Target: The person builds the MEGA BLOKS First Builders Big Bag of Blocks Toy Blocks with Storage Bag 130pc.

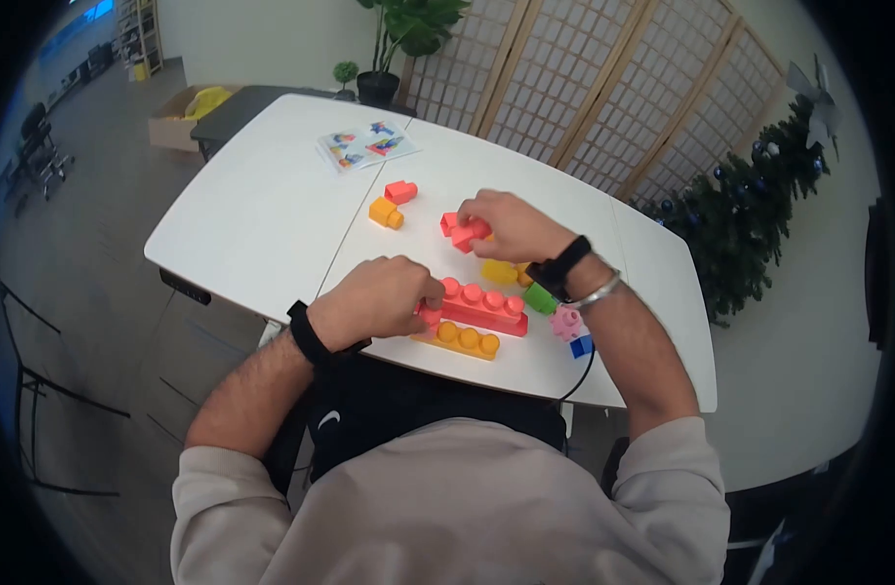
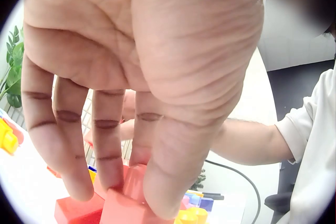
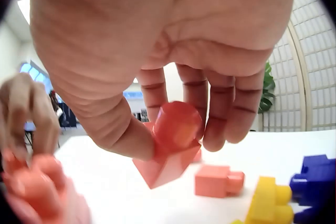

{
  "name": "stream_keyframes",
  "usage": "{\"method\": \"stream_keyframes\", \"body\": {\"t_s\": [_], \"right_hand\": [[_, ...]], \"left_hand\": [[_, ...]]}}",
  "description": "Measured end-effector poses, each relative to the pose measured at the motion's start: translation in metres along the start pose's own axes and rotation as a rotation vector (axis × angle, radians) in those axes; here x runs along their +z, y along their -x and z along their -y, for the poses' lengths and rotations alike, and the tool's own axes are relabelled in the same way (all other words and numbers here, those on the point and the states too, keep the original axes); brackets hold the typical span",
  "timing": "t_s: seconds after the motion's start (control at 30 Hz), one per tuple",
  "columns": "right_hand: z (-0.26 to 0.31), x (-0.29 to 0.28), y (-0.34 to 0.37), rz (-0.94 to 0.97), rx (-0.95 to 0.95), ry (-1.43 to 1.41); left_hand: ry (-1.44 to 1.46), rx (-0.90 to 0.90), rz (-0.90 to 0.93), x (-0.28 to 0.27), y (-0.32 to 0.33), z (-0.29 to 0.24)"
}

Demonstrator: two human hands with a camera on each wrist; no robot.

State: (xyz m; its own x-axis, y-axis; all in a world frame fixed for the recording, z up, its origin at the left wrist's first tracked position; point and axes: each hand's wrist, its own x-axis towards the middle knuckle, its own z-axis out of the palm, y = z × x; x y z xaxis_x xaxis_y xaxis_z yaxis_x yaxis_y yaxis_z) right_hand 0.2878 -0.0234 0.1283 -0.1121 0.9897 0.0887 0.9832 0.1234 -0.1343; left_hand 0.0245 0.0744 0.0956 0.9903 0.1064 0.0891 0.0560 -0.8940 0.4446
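Note:
My left hand (image 1: 381, 297) pinches a small red building block (image 1: 429, 316) between thumb and fingers. It is at the left end of a long red block (image 1: 486, 317) with a row of round studs. Nearer my body lies a yellow-orange block (image 1: 467, 340), its studs facing up. Farther out, my right hand (image 1: 517, 230) grips another small red block (image 3: 177, 127), tilted, with a single round stud. The right wrist view shows this block above the white table. Behind it lies a loose red block (image 3: 214, 181) on its side.
Yellow (image 1: 499, 272), green (image 1: 540, 298), pink (image 1: 565, 323) and blue (image 1: 581, 347) pieces lie under and beside my right forearm. Toward the far left are an orange block (image 1: 383, 212) and a red one (image 1: 401, 191). A picture sheet (image 1: 364, 146) lies at the back. A black cable (image 1: 586, 375) crosses the front edge.

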Motion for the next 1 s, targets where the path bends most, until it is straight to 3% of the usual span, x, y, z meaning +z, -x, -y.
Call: {"method": "stream_keyframes", "body": {"t_s": [0.03,0.17,0.2,0.3,0.4,0.57,0.63,0.77,0.83,0.9,1.0], "right_hand": [[0.015,-0.016,0.01,-0.013,0.025,-0.104],[0.077,-0.046,0.049,-0.012,-0.062,-0.081],[0.092,-0.045,0.057,0.047,0.0,-0.127],[0.119,-0.026,0.076,0.137,0.061,-0.15],[0.125,0.009,0.076,-0.012,-0.001,-0.099],[0.12,0.04,0.067,-0.05,-0.01,-0.093],[0.123,0.04,0.066,-0.065,0.072,-0.135],[0.117,0.004,0.052,0.015,0.103,-0.186],[0.097,-0.018,0.036,0.024,0.239,-0.162],[0.065,-0.027,0.014,-0.07,0.251,-0.026],[0.001,-0.009,-0.011,-0.072,0.195,-0.05]], "left_hand": [[-0.008,0.02,-0.011,0.001,-0.001,0.002],[-0.003,0.026,-0.001,-0.003,0.0,0.001],[-0.005,0.027,0.008,-0.003,-0.001,0.002],[0.033,-0.014,0.02,0.0,-0.003,0.005],[0.051,0.061,-0.031,0.004,0.002,0.006],[0.035,0.06,-0.047,0.004,0.001,0.01],[0.034,0.067,-0.048,0.004,0.003,0.009],[0.01,0.043,-0.068,0.001,0.005,0.006],[0.017,0.044,-0.076,0.002,0.006,0.006],[0.0,0.045,-0.051,0.002,0.004,0.006],[0.007,0.042,-0.068,0.002,0.005,0.006]]}}
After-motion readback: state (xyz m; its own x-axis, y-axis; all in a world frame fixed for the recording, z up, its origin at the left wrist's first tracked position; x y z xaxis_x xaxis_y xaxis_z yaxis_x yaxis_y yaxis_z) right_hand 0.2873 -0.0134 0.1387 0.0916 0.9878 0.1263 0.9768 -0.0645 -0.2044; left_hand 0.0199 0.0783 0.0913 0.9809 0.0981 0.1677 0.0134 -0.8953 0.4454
